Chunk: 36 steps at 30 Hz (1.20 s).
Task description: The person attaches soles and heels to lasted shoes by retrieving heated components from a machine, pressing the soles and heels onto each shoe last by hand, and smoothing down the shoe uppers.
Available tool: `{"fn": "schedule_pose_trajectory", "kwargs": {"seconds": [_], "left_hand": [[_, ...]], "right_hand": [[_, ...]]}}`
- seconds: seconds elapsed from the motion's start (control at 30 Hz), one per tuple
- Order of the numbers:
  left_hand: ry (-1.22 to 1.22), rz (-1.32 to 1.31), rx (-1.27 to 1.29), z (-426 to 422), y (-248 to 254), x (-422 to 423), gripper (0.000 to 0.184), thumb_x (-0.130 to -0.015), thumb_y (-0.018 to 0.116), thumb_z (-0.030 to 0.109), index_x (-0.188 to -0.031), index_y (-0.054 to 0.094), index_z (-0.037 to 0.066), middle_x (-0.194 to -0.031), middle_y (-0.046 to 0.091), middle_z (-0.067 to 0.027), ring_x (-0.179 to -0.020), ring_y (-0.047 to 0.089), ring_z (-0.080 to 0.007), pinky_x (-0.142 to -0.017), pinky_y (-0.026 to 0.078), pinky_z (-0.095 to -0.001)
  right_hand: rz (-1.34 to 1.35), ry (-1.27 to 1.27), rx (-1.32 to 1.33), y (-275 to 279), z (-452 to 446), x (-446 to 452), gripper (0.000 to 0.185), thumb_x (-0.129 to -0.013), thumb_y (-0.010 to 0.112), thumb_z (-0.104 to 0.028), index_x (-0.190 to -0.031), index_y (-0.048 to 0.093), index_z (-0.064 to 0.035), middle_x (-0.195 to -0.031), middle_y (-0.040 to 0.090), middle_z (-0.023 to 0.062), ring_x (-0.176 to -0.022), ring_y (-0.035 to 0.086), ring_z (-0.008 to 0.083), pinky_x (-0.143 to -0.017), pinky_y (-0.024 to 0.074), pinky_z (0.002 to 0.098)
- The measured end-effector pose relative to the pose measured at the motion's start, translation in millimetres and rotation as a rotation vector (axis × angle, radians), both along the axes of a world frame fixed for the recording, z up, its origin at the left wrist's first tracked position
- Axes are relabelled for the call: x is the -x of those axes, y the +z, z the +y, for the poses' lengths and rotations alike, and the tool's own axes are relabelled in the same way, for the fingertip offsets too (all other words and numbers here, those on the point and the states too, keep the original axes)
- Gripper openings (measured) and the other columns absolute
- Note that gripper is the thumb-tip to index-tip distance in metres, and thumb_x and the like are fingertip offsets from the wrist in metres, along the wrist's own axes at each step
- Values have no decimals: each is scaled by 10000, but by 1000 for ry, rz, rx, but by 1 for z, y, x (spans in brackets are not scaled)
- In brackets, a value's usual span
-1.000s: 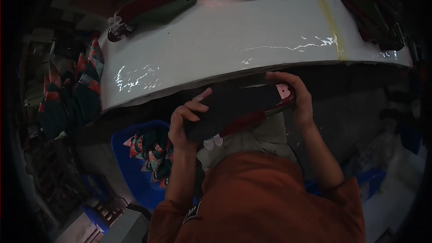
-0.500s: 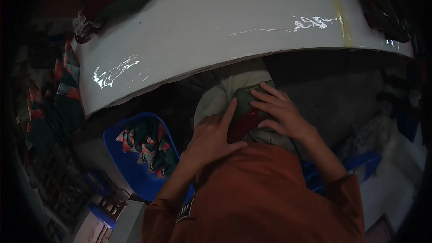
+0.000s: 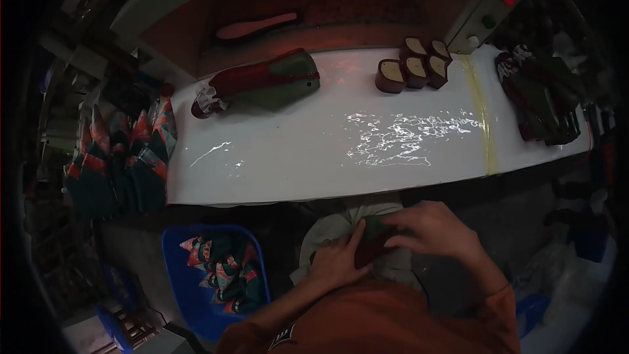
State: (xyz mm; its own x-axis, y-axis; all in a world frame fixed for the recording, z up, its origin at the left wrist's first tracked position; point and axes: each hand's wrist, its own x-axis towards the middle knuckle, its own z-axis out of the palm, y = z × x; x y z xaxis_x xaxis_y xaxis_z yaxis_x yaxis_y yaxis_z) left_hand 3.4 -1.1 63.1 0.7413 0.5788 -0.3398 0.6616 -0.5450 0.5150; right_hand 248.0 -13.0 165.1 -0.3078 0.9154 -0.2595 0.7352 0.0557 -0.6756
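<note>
apparently for steadiness, the green-and-red piece rests on the lap — left hand loosely spread against it, right hand half-curled beside it, grip unclear.

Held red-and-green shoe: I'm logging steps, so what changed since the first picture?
The red-and-green shoe was turned over, hiding its dark sole, and brought to the lap. The left hand and right hand moved closer together, still on it. The blue plastic bin stayed.

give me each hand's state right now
Left hand: open, spread against the red-and-green piece.
Right hand: curled at the piece's green end; grip cannot be told.
</note>
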Motion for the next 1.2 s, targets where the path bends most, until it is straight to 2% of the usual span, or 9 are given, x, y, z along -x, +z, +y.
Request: {"fn": "schedule_pose_trajectory", "kwargs": {"seconds": [0.13,0.2,0.3,0.6,0.7,0.77,0.93,1.03,1.2], "left_hand": [[17,-34,43,2,2,4,1015,-749,713,529,-1525,249,69,-985,653,-216,-810,676,-371,-745,540,-469],[54,-39,21,4,3,9,1011,-751,711,530,-1524,251,70,-992,652,-220,-825,674,-377,-764,537,-473],[45,-23,64,3,5,11,1012,-752,699,535,-1531,239,81,-982,657,-231,-835,667,-400,-805,526,-477],[66,-73,105,-1,0,16,1000,-753,699,499,-1538,229,96,-964,660,-235,-828,664,-408,-794,526,-473],[52,-79,123,0,-2,17,998,-752,701,495,-1538,231,96,-972,658,-239,-836,661,-417,-806,523,-479],[58,-93,128,-1,-2,17,999,-752,702,495,-1538,231,96,-978,657,-240,-842,660,-422,-812,520,-482],[49,-81,146,-1,0,18,1015,-751,693,518,-1543,212,103,-1000,659,-241,-859,657,-428,-821,517,-486],[39,-60,133,-2,-2,16,1025,-748,697,529,-1546,205,113,-1012,661,-246,-871,663,-423,-819,521,-483],[-2,1,199,6,7,15,1045,-743,714,523,-1550,185,123,-1033,661,-251,-887,670,-415,-813,526,-478]], "right_hand": [[-35,-479,-620,47,106,-40,265,-845,746,-167,-1066,689,-32,-1004,695,126,-975,658,260,-831,494,328],[-380,-579,-804,38,167,-77,344,-908,669,-318,-1071,672,-15,-1000,685,142,-967,623,296,-855,455,405],[-901,-534,-432,29,222,-101,538,-897,569,-562,-1019,687,-51,-912,695,167,-1007,612,347,-944,392,519],[-818,-414,-363,40,231,-85,408,-815,676,-433,-1013,701,-77,-928,712,172,-970,655,361,-948,410,539],[-567,-446,-702,47,208,-74,385,-798,700,-280,-1107,662,-54,-950,706,165,-932,668,336,-929,448,468],[151,-520,-616,76,167,-36,447,-786,686,-147,-1215,614,-43,-1032,677,143,-931,656,290,-920,464,391],[-351,-217,-798,46,80,1,525,-708,666,-32,-1230,622,-61,-1137,608,148,-1025,587,329,-902,456,412],[-291,-217,-756,-38,62,-7,614,-760,689,-32,-1353,541,-80,-1259,555,153,-1116,554,331,-924,449,411],[-162,-313,-763,-49,65,-8,599,-825,651,-21,-1403,501,-74,-1283,541,135,-1155,545,280,-946,447,357]]}}
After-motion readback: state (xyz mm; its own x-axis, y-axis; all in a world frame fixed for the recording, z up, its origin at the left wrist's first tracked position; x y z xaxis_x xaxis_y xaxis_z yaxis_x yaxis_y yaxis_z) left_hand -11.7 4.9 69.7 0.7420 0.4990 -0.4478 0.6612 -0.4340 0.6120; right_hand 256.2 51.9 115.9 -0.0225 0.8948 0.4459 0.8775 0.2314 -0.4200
